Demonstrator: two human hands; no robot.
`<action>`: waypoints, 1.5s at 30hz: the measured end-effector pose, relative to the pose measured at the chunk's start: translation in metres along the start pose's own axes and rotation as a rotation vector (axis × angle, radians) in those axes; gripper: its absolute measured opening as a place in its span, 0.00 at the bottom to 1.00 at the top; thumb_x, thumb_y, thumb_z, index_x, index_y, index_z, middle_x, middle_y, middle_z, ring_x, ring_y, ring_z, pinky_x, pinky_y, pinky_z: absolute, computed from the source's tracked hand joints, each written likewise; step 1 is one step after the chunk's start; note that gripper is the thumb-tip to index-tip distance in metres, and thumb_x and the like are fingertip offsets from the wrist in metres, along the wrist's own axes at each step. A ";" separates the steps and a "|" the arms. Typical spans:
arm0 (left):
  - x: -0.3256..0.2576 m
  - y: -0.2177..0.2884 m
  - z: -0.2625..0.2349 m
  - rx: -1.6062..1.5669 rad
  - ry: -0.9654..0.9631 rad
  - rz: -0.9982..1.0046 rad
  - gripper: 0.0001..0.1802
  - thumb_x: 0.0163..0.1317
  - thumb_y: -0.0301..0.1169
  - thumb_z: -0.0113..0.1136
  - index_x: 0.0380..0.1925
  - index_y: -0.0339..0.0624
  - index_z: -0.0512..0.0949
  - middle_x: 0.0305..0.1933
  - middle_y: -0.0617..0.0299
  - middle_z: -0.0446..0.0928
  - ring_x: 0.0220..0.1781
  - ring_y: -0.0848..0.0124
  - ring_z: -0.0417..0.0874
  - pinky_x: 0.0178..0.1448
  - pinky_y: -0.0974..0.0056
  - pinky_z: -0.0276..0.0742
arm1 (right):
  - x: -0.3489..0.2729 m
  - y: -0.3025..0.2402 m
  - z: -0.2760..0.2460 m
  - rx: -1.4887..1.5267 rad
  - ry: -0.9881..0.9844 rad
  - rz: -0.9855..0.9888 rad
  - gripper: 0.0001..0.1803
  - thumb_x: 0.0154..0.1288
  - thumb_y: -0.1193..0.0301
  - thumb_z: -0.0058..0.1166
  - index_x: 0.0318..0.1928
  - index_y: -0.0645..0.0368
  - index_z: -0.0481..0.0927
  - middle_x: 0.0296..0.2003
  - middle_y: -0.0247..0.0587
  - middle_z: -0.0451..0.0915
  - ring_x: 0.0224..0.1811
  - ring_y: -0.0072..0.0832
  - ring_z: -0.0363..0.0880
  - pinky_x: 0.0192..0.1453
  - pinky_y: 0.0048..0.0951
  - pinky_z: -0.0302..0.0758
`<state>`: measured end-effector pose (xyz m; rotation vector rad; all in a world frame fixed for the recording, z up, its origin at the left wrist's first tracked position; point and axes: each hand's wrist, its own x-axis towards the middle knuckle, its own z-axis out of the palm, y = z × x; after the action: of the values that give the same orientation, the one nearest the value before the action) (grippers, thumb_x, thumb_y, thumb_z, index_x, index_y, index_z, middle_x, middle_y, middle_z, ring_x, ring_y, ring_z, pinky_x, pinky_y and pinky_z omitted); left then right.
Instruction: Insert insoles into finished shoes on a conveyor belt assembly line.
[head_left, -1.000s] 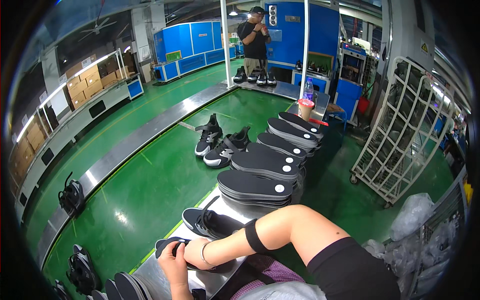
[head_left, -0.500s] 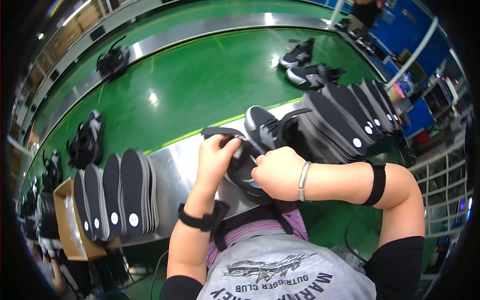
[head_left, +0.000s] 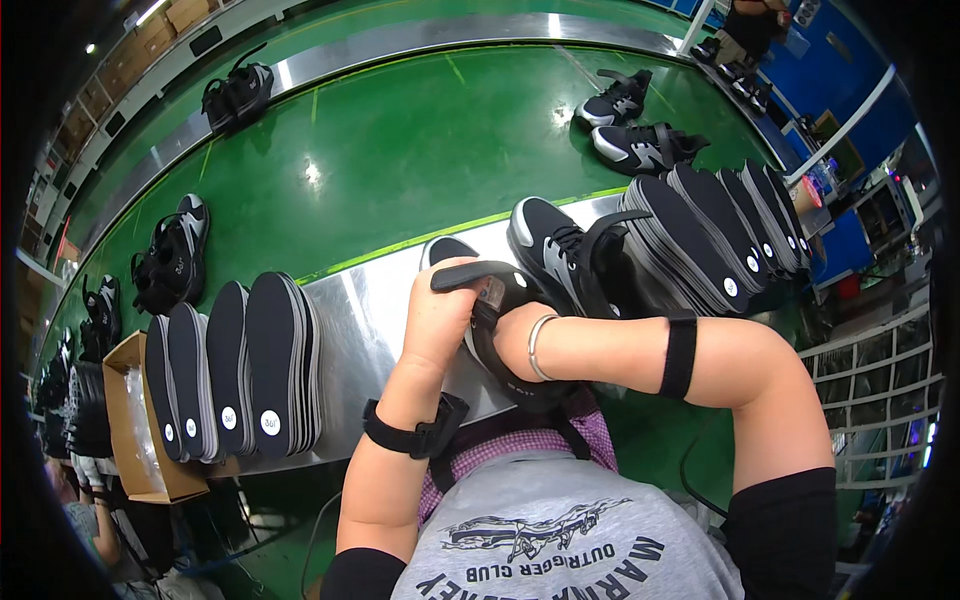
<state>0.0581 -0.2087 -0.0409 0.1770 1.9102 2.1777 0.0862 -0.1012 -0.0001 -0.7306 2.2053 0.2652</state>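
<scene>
I hold a black sneaker point(head_left: 447, 251) on the steel bench point(head_left: 350, 310), toe pointing away from me. My left hand point(head_left: 437, 318) grips its black tongue and upper from the left. The fingers of my right hand point(head_left: 508, 335) are tucked into the shoe's opening and mostly hidden; a metal bangle sits on that wrist. A second black and white sneaker point(head_left: 556, 252) stands just to the right, touching the held one.
Stacks of black insoles stand on edge at the left point(head_left: 250, 370) and at the right point(head_left: 720, 235). An open cardboard box point(head_left: 125, 420) sits at the far left. Finished sneakers point(head_left: 640, 145) ride the green conveyor point(head_left: 400, 150). Another person point(head_left: 750, 25) stands far off.
My view swung from looking along the line down to the bench. My right hand came onto the sneaker that my left hand held, and both now grip it closer to me.
</scene>
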 end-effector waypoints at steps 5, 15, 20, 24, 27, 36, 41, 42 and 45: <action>-0.003 -0.001 0.006 0.127 0.045 0.061 0.08 0.50 0.22 0.54 0.31 0.33 0.77 0.29 0.63 0.76 0.32 0.76 0.73 0.39 0.72 0.68 | -0.006 0.001 0.002 -0.057 0.050 0.043 0.11 0.46 0.72 0.51 0.31 0.58 0.81 0.34 0.44 0.80 0.39 0.35 0.78 0.40 0.31 0.74; 0.002 -0.008 0.013 0.217 0.150 0.191 0.08 0.49 0.27 0.54 0.27 0.33 0.76 0.22 0.54 0.76 0.24 0.69 0.75 0.32 0.68 0.70 | -0.069 0.023 0.004 0.246 -0.059 -0.133 0.22 0.56 0.57 0.46 0.38 0.66 0.73 0.32 0.51 0.77 0.40 0.42 0.76 0.55 0.46 0.57; -0.001 -0.003 0.021 0.252 0.164 0.137 0.08 0.49 0.27 0.53 0.27 0.34 0.77 0.21 0.55 0.76 0.23 0.69 0.74 0.31 0.67 0.69 | -0.052 0.022 0.003 0.158 -0.246 -0.114 0.19 0.54 0.61 0.46 0.35 0.68 0.75 0.34 0.51 0.77 0.41 0.42 0.75 0.60 0.50 0.49; -0.001 -0.002 0.019 0.233 0.094 0.055 0.08 0.51 0.24 0.52 0.30 0.34 0.76 0.28 0.62 0.75 0.31 0.75 0.71 0.38 0.71 0.67 | -0.052 0.027 0.011 0.195 -0.192 -0.159 0.28 0.55 0.62 0.46 0.50 0.74 0.63 0.29 0.53 0.77 0.42 0.46 0.74 0.62 0.57 0.43; -0.001 -0.008 0.019 0.155 0.087 0.091 0.08 0.49 0.24 0.51 0.29 0.34 0.76 0.26 0.61 0.75 0.29 0.74 0.73 0.35 0.70 0.68 | -0.052 0.034 0.024 0.302 -0.059 -0.186 0.30 0.56 0.60 0.45 0.53 0.72 0.61 0.32 0.55 0.76 0.45 0.47 0.73 0.62 0.58 0.41; -0.018 -0.006 0.026 0.088 0.080 0.127 0.09 0.56 0.28 0.51 0.29 0.32 0.75 0.22 0.65 0.74 0.21 0.81 0.70 0.25 0.75 0.66 | -0.032 0.051 0.043 1.618 0.402 -0.022 0.14 0.61 0.66 0.46 0.36 0.66 0.75 0.28 0.40 0.78 0.31 0.21 0.74 0.40 0.22 0.70; -0.021 -0.003 0.023 -0.006 0.068 -0.053 0.11 0.59 0.32 0.52 0.29 0.33 0.76 0.22 0.67 0.73 0.24 0.82 0.69 0.27 0.75 0.65 | -0.034 0.047 0.038 1.560 0.467 0.111 0.12 0.57 0.67 0.49 0.29 0.66 0.76 0.20 0.39 0.76 0.24 0.24 0.74 0.35 0.24 0.70; -0.019 -0.005 0.022 0.013 0.118 0.060 0.11 0.59 0.32 0.51 0.28 0.34 0.76 0.22 0.68 0.73 0.25 0.82 0.69 0.28 0.75 0.66 | -0.039 0.050 0.040 1.740 0.517 -0.070 0.11 0.57 0.68 0.49 0.28 0.65 0.76 0.19 0.38 0.75 0.24 0.24 0.74 0.35 0.24 0.70; -0.025 0.002 0.020 0.171 0.305 0.288 0.09 0.58 0.28 0.51 0.28 0.32 0.75 0.22 0.64 0.74 0.24 0.80 0.69 0.30 0.74 0.67 | -0.062 0.053 0.043 2.014 0.573 -0.458 0.09 0.57 0.70 0.48 0.25 0.63 0.74 0.18 0.37 0.74 0.26 0.25 0.73 0.36 0.24 0.69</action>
<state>0.0864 -0.1963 -0.0344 0.1668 2.3729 2.3301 0.1145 -0.0148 0.0147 -0.0060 1.4760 -2.2087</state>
